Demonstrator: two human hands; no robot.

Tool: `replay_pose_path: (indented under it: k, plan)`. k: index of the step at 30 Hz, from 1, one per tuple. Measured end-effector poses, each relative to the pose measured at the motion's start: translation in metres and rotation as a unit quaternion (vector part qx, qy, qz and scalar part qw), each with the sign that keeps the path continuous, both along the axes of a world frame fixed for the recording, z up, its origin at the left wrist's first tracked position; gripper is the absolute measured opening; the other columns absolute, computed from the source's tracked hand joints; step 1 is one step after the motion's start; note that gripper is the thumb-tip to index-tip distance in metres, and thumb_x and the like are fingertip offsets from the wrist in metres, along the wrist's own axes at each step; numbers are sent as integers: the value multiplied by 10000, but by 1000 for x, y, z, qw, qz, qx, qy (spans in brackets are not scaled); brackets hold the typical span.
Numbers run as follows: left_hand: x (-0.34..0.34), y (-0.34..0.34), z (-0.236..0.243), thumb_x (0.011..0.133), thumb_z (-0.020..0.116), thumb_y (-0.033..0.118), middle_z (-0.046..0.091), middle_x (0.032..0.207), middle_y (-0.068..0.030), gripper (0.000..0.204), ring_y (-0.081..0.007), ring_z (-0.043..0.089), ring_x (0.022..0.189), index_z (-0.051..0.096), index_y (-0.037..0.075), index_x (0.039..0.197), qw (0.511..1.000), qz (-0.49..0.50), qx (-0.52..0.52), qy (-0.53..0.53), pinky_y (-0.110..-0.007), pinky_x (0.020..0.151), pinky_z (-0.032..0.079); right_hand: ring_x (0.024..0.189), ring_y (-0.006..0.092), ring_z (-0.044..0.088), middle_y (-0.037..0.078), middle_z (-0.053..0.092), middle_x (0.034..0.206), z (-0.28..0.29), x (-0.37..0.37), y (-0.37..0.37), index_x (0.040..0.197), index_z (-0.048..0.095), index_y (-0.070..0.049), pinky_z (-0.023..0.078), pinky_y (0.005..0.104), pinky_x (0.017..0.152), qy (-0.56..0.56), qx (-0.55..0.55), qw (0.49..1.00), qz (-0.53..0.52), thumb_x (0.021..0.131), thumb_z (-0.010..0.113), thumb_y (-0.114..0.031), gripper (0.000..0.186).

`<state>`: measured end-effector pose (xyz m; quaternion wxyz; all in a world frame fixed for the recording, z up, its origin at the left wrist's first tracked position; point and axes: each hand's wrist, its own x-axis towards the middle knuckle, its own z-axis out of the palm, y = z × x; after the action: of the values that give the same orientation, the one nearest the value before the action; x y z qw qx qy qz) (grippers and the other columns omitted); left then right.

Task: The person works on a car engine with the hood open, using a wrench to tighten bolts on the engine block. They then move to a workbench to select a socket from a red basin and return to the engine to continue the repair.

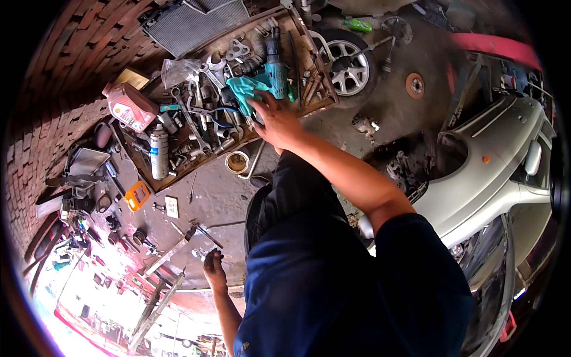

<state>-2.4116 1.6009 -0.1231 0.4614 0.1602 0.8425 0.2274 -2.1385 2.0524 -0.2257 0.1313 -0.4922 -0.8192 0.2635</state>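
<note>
My right hand (276,121) reaches over the front edge of a tool-filled wooden tray (324,102). Its fingers are apart, with the tips at a crumpled teal glove or cloth (245,89); whether they touch it I cannot tell. Right beside that lies a teal power drill (276,76) with a black chuck. Several wrenches, including a long wrench (191,122), crowd the tray with sockets and pliers (221,116). Low on the left, my left hand (215,272) hangs by my side with curled fingers; a small dark thing shows at them, too unclear to name.
A red oil jug (129,107) and a spray can (159,152) stand at the tray's left. Below the tray are a round tin (237,162) and a yellow bottle (137,196). A wheel (351,68) lies behind it; a silver car (485,172) fills the right.
</note>
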Motion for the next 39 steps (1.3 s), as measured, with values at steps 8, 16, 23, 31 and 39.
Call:
replay_pose_path:
  k: [8, 16, 23, 31, 39]
  plan:
    - [17, -44, 11, 1089, 643, 299, 754, 1127, -134, 416, -242, 732, 988, 688, -43, 1323, 998, 52, -41, 19, -366, 909, 582, 709, 253, 707, 113, 721, 983, 0, -59, 63, 1068, 676, -93, 603, 436, 627, 114, 13, 992, -47, 941, 787, -195, 198]
    - [63, 208, 78, 1120, 506, 370, 523, 1578, -220, 667, -326, 513, 1461, 368, -11, 1650, 904, 174, 389, -40, -487, 1232, 376, 877, 371, 754, 227, 745, 996, 118, -115, -72, 1142, 644, -29, 588, 481, 813, 320, -425, 825, 188, 878, 791, -295, 402]
    - [33, 209, 63, 1152, 479, 355, 602, 1494, -247, 583, -328, 615, 1352, 471, -50, 1572, 913, 238, 268, -192, -457, 1188, 443, 1041, 391, 724, 192, 725, 1099, 108, -111, -95, 1217, 637, -5, 580, 474, 952, 451, -495, 710, 218, 885, 732, -229, 412]
    - [69, 235, 54, 1166, 456, 360, 701, 1272, -178, 494, -292, 647, 1118, 647, -56, 1352, 995, -74, 55, 43, -416, 1037, 491, 1243, 340, 674, 157, 746, 1231, 113, -79, -82, 1281, 731, -67, 521, 504, 1065, -64, -201, 832, 514, 938, 651, -226, 387]
    - [133, 336, 83, 1110, 428, 317, 695, 1397, -241, 499, -451, 576, 1400, 723, -39, 1299, 888, -374, 262, 52, -551, 1250, 329, 1288, 275, 661, 126, 711, 1380, 79, -89, -72, 1381, 679, -138, 473, 472, 1125, -128, -349, 801, 470, 967, 627, -260, 435]
